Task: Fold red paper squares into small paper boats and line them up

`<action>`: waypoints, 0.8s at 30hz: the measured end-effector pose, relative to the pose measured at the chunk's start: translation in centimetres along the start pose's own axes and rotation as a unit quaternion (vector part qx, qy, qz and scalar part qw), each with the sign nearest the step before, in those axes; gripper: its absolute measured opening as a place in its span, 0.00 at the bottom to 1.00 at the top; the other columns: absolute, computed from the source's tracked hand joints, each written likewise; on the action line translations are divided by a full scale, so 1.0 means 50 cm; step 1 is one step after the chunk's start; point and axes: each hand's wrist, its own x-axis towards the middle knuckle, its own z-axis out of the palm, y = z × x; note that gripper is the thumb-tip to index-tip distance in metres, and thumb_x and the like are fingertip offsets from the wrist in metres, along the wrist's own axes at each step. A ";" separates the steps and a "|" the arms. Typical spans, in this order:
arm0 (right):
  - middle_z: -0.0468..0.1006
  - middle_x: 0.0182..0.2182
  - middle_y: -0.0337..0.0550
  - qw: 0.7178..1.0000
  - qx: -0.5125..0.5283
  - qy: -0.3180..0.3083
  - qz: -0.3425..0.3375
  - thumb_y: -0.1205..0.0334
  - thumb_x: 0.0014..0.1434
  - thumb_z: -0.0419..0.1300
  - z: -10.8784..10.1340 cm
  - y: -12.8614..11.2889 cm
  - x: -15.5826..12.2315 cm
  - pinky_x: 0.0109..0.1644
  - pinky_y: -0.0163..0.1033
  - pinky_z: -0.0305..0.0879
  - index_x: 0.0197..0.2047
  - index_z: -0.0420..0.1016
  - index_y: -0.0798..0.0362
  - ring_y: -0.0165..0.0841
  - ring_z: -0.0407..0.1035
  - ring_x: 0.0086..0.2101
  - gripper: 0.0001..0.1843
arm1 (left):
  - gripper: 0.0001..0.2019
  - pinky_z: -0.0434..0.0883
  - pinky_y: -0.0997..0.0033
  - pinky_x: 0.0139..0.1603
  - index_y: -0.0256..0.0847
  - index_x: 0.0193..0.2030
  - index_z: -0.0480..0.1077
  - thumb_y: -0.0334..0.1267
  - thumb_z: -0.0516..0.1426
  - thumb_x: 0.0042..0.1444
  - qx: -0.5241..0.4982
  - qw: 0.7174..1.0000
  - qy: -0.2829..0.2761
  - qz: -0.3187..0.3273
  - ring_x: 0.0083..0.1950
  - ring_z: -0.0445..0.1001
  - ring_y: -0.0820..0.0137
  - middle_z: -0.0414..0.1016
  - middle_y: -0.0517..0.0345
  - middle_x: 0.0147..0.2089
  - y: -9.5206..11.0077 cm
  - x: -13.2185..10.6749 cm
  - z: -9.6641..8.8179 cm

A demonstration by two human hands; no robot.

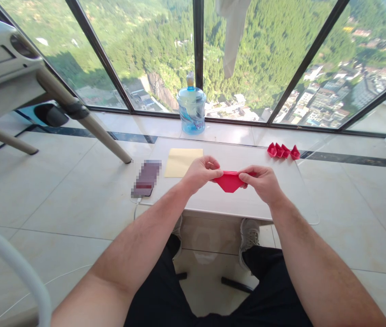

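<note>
A folded piece of red paper (229,181) hangs just above the small white table (220,204), pinched at both ends. My left hand (200,173) is closed on its left end, thumb and fingers pressed together. At its right end, my right hand (261,181) grips in the same way. The paper forms a downward-pointing wedge between the two hands.
A sheet of yellow paper (182,161) lies on the table's far left, a phone (146,178) with a cable at the left edge. Several small red folded paper pieces (283,151) sit at the far right. A water jug (191,109) stands by the window. A treadmill (26,77) is at left.
</note>
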 end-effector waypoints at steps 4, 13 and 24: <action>0.81 0.25 0.42 0.998 -0.054 0.034 -0.003 0.51 0.50 0.71 0.004 0.001 0.003 0.28 0.37 0.68 0.42 0.82 0.54 0.30 0.70 0.23 0.19 | 0.13 0.72 0.74 0.30 0.34 0.36 0.74 0.34 0.68 0.42 0.007 1.000 0.019 0.010 0.29 0.75 0.72 0.76 0.58 0.28 -0.005 0.001 0.005; 0.82 0.29 0.44 0.996 -0.048 0.080 0.003 0.53 0.49 0.71 0.012 0.003 0.006 0.32 0.40 0.72 0.43 0.83 0.55 0.32 0.73 0.26 0.19 | 0.11 0.72 0.72 0.35 0.35 0.37 0.79 0.34 0.66 0.44 0.027 0.998 0.055 0.021 0.32 0.75 0.71 0.79 0.56 0.30 -0.008 0.002 0.010; 0.82 0.27 0.44 0.995 -0.075 0.070 0.009 0.53 0.51 0.70 0.024 0.008 0.006 0.30 0.38 0.70 0.41 0.82 0.56 0.32 0.72 0.26 0.18 | 0.09 0.69 0.75 0.32 0.39 0.36 0.81 0.37 0.62 0.50 0.256 0.964 0.006 0.068 0.34 0.76 0.69 0.81 0.56 0.33 -0.006 -0.003 0.018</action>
